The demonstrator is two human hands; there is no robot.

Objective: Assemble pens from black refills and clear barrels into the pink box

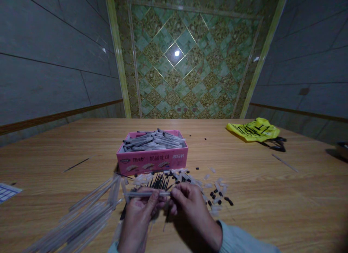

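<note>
My left hand (141,213) is closed round a clear pen barrel (141,194), which lies nearly level across its fingers. At the barrel's right end, the thumb and fingers of my right hand (190,202) are pinched together. A small dark bit shows at those fingertips, too small to name. Just beyond my hands lies a bunch of thin black pen refills (159,181). Small black plugs (214,195) and clear caps (194,180) are scattered behind and to the right of my right hand. Long clear tubes (87,220) lie in a pile left of my left hand.
A pink box (152,162) heaped with pens (154,139) stands behind the scattered parts. On the wooden table (272,209) are a yellow bag (252,130) at back right, a single tube (284,162), a lone refill (76,165) and a blue-white printed sheet (8,193).
</note>
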